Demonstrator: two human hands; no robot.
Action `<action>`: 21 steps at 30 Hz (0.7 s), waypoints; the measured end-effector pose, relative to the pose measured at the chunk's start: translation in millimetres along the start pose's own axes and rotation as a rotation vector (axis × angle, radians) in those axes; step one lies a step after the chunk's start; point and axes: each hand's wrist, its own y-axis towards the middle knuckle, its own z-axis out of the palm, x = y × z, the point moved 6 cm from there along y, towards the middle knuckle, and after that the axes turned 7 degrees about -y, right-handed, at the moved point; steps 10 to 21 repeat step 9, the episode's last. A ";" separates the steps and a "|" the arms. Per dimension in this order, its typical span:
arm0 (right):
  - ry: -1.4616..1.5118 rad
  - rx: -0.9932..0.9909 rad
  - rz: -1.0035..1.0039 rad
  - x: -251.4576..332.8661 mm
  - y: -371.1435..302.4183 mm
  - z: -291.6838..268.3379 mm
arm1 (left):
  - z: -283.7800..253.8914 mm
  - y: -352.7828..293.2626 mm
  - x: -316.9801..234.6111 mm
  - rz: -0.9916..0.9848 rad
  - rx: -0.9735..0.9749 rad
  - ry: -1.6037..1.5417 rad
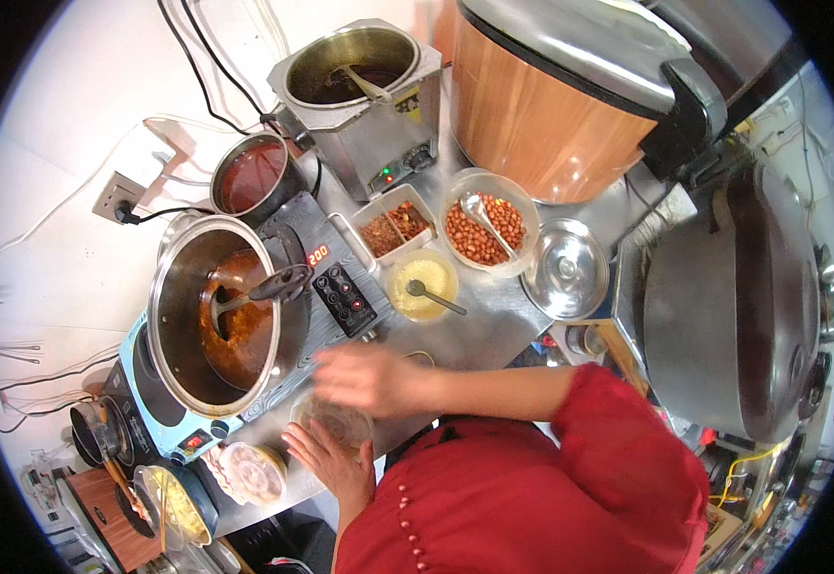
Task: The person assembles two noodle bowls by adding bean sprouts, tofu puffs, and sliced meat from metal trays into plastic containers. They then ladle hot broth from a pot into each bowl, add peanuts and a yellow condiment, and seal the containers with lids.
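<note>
At the counter's near edge is a clear, round plastic bowl (345,421), partly covered by my hands. My left hand (336,469) lies at its near side with the fingers stretched apart; whether they touch the rim I cannot tell. Just above the bowl's far side hovers my right hand (369,378), smeared by motion, so its fingers do not show clearly. Beyond it a tub of pale yellow minced food (415,271) has a dark spoon (436,297) in it. To the left stands a big steel pot (164,330) of reddish-brown sauce with a ladle (283,284) resting inside.
Farther back are a tub of peanuts (505,218), a divided spice box (400,225), a pot of red liquid (252,179), a steel warmer (360,143) and a wood-patterned cooker (541,105). A steel lid (567,268) lies right; a lidded tub (252,473) stands left.
</note>
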 end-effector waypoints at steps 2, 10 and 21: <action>0.092 0.228 -0.088 25.9 -2.9 65.2 | 12.2 -3.0 0.1 0.026 -0.007 0.076; 0.062 0.379 -0.088 25.3 -33.6 139.0 | 19.1 -2.4 10.5 -0.002 0.043 0.081; 0.062 0.379 -0.088 25.3 -33.6 139.0 | 19.1 -2.4 10.5 -0.002 0.043 0.081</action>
